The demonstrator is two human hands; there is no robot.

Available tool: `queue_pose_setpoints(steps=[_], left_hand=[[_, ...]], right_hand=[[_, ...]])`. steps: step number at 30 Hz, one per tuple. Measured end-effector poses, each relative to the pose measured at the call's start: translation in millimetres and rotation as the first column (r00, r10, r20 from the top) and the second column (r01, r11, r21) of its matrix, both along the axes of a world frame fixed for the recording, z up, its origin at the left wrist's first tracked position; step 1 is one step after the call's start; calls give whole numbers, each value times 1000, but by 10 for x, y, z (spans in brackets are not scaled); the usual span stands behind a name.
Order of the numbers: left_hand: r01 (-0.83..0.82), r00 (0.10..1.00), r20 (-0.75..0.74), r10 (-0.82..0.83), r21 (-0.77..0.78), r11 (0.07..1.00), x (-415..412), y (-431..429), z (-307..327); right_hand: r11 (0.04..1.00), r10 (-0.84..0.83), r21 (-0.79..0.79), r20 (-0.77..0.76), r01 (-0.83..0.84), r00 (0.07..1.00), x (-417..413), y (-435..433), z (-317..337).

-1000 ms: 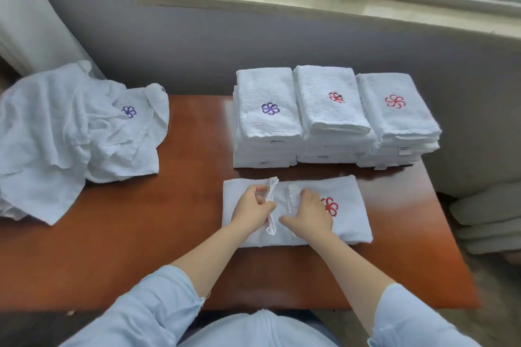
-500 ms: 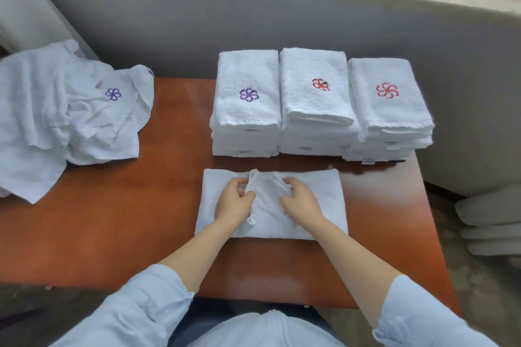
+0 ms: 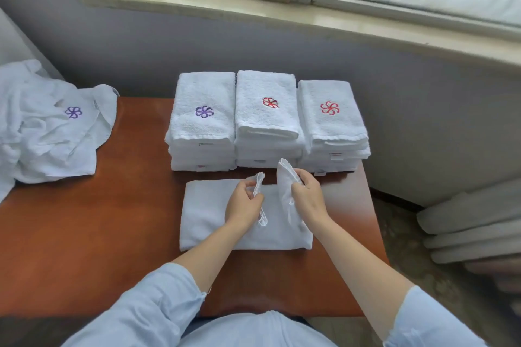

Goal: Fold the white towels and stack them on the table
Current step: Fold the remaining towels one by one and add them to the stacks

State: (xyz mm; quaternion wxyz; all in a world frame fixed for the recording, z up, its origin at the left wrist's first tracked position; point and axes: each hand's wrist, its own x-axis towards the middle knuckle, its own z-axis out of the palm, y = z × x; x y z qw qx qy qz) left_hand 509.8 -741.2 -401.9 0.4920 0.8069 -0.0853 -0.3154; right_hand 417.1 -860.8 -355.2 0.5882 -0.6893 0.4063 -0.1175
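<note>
Starting at the far left, I am seeing the heap of unfolded towels (image 3: 50, 132) slumping over the left end of the table (image 3: 84, 234), one purple flower mark facing up. Moving in, the towel I am working on (image 3: 208, 214) is lying flat near the front edge, just in front of the three folded stacks (image 3: 266, 121). Its long axis is running left to right across me, parallel to that row. Its left half is resting smooth and untouched, and all the handling is happening from the middle rightwards. My left hand (image 3: 244, 207) is sitting over the middle of the towel, thumb and fingers pinching a hemmed edge (image 3: 258, 187) that is standing up off the cloth. Just to its right, my right hand (image 3: 308, 200) is gripping the raised right-end flap (image 3: 284, 183), fingers curled round it and holding it clear of the layer below. So the right hand is the one nearer the free end, and the bare half is lying to the left of both hands. I am judging that the coming fold is going along the long axis, carrying that flap leftwards over the flat half while the left hand is guiding the middle.
</note>
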Motion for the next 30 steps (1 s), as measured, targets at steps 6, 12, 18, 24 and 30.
queue_pose_setpoints(steps=[6,12,18,24,30], left_hand=[[232,967,-136,-217,105,967,-163,-122,-164],[244,896,-392,-207,44,969,-71,-137,45],[-85,877,-481,-14,-183,979,213,193,303],[-166,908,-414,66,-212,963,690,784,465],[-100,887,-461,27,-134,986,1008,1165,418]], right_hand=[[999,-10,47,9,10,1000,-132,-105,-1],[987,28,159,34,-33,999,3,35,73],[961,128,232,112,-151,985,341,445,153],[948,281,134,76,-289,957,737,948,144],[939,344,54,-71,-341,936,950,1296,-127]])
